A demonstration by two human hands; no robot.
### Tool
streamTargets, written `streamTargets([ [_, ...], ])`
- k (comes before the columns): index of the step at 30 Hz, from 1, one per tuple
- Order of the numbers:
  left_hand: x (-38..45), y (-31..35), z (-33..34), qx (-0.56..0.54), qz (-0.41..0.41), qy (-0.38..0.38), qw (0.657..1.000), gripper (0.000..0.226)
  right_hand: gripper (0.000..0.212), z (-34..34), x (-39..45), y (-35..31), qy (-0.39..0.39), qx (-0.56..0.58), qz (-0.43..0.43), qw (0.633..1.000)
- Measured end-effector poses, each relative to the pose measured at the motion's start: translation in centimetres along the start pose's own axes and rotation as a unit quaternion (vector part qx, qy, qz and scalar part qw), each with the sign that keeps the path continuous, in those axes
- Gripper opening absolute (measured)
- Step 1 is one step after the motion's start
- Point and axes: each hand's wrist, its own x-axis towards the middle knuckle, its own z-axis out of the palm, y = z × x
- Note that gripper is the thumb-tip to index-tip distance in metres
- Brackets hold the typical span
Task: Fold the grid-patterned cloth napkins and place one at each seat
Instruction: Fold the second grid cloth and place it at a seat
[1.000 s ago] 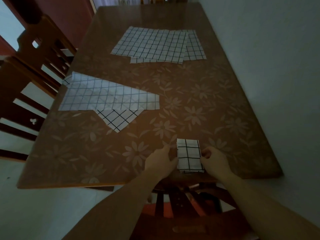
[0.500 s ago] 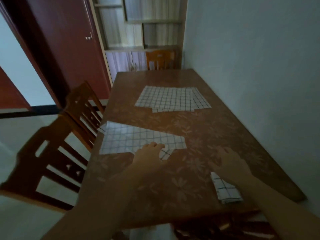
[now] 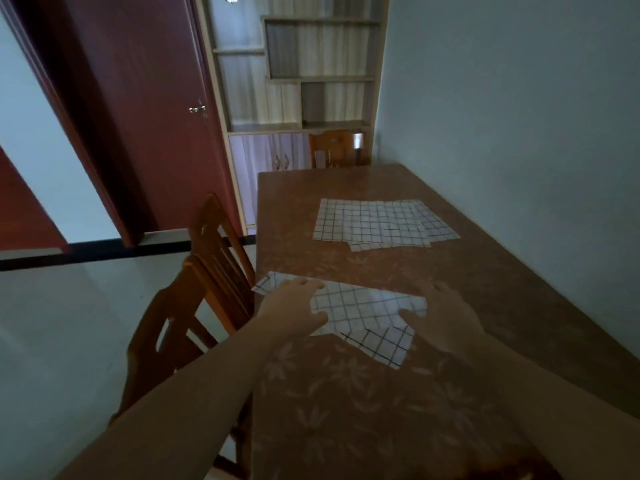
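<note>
Napkin (image 3: pixel 363 303), grid-patterned, lies partly folded near the left edge of the worktop (image 3: pixel 381 410), one corner hanging just over that edge. A second grid piece (image 3: pixel 384 342) pokes out from under its near edge, angled; can't tell if it's the same cloth or a separate one. Both hands are on it. Left hand (image 3: pixel 291 306) lies flat on the left end, fingers straight and spread, not gripping. Right hand (image 3: pixel 446 317) is at the right end, fingers extended over the cloth edge, thumb on the fabric; looks released, no pinch visible. Farther up the worktop, well apart, sits a stack of unfolded napkins (image 3: pixel 377 225), layers slightly offset. Worktop has a floral-print surface and butts against the wall (image 3: pixel 519 133) on the right. Wooden chair (image 3: pixel 214 271) stands at the left side, another chair (image 3: pixel 336 148) at the far end. Shelf unit (image 3: pixel 311 71) and dark red door (image 3: pixel 138 116) behind.
</note>
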Motion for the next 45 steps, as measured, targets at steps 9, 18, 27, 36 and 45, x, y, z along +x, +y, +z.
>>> streamTargets([
  [9, 3.8, -5.6, -1.2, 0.024, 0.003, -0.042, 0.999, 0.062, 0.067, 4.1, 3.9, -5.9, -0.033, 0.041, 0.014, 0.999],
  [18, 11.4, -10.2, 0.9, -0.001, 0.099, -0.080, 0.992, 0.063, 0.068, 6.1, 6.0, -7.3, -0.022, 0.002, 0.132, 0.991],
  [27, 16.5, -11.2, 8.6, -0.016, 0.133, -0.173, 0.976, 0.064, 0.071, 11.9, 9.4, -6.1, -0.069, 0.020, 0.221, 0.973],
  [36, 18.5, -11.5, 17.1, 0.079, 0.125, -0.190, 0.970, 0.084, 0.084, 20.9, 13.1, -1.6, -0.153, -0.019, 0.144, 0.977],
  [45, 19.8, -12.2, 18.2, 0.042, 0.118, -0.091, 0.988, 0.038, 0.041, 23.0, 13.9, -1.2, -0.053, -0.042, 0.103, 0.992],
])
